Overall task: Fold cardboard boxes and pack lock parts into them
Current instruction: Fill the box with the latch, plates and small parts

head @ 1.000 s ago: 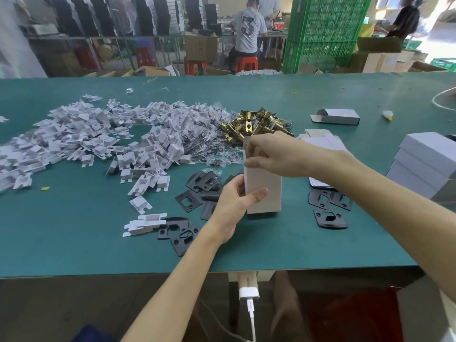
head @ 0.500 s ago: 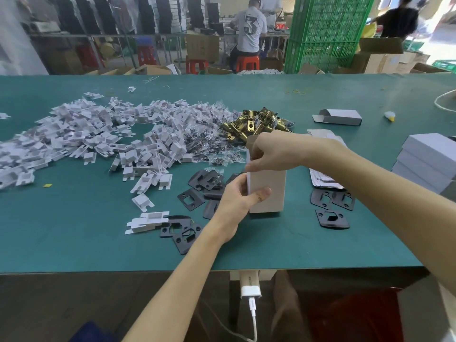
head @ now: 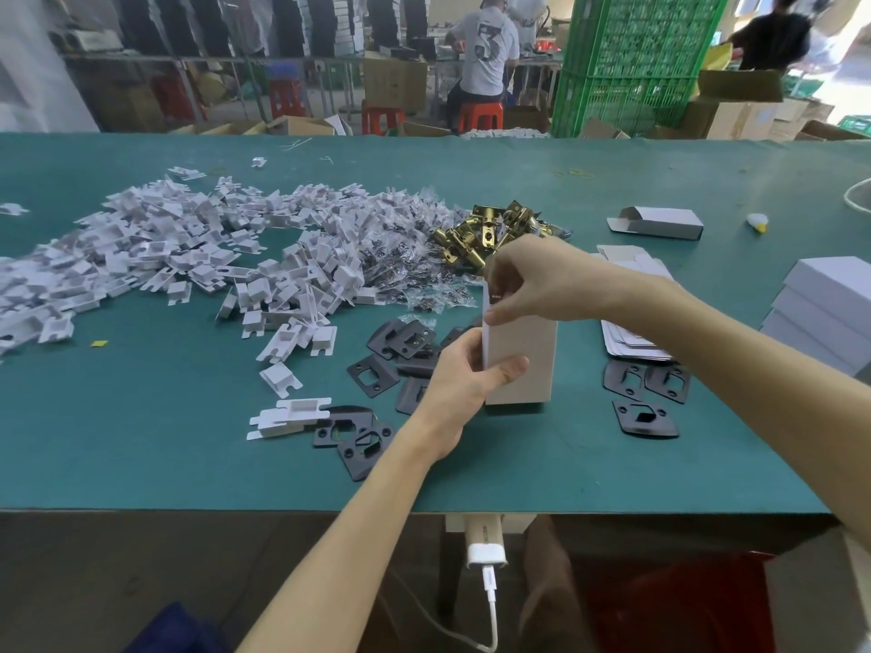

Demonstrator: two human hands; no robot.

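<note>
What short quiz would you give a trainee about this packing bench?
1. True or false: the cardboard box stands upright on the green table.
2. Which parts lie heaped just beyond the right hand? A) brass latches B) glass bottles C) rubber gloves
3. Fill in: the left hand grips the box's ___ half, while the right hand works at its top.

Key: 1 true; 2 A; 3 lower.
</note>
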